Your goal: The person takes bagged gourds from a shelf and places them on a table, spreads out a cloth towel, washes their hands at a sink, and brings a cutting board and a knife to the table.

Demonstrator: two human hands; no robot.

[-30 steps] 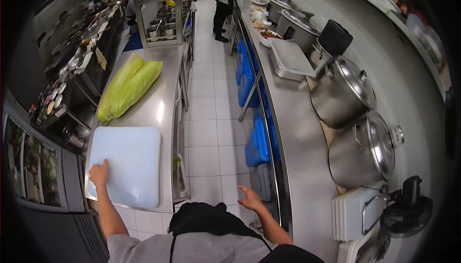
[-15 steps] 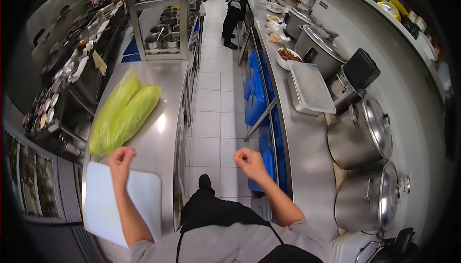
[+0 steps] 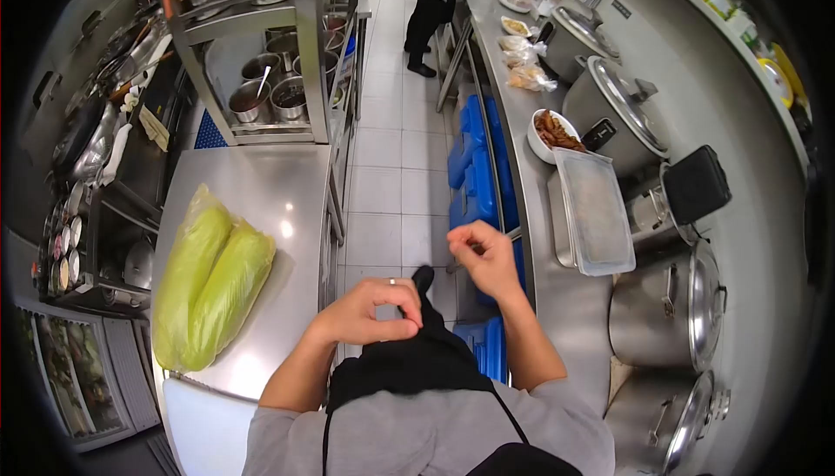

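Note:
My left hand [image 3: 365, 312] is in front of my black apron [image 3: 396, 354], beside the edge of the left steel counter [image 3: 300, 215]. Its fingers curl in toward the thumb, and I see nothing in them. Higher and to the right, over the aisle, my right hand [image 3: 489, 260] has thumb and fingers drawn together, also with nothing visible between them. Neither hand touches a surface. Nearest on the left counter lie two long, pale green vegetables [image 3: 213, 280] in clear plastic. A white cutting board [image 3: 204, 428] lies below them, partly cut off by the frame.
Metal pots with sauces [image 3: 287, 98] stand on a steel rack [image 3: 309, 50] ahead on the left. The right counter [image 3: 565, 337] holds a lidded container [image 3: 596, 215], a bowl of brown food [image 3: 557, 133] and large stockpots [image 3: 657, 302]. A co-worker [image 3: 430, 6] stands farther along the aisle.
I have moved forward along the aisle, so the rack and right-hand pots look closer. My left hand has swung from above the cutting board to in front of my body. My right hand has risen slightly.

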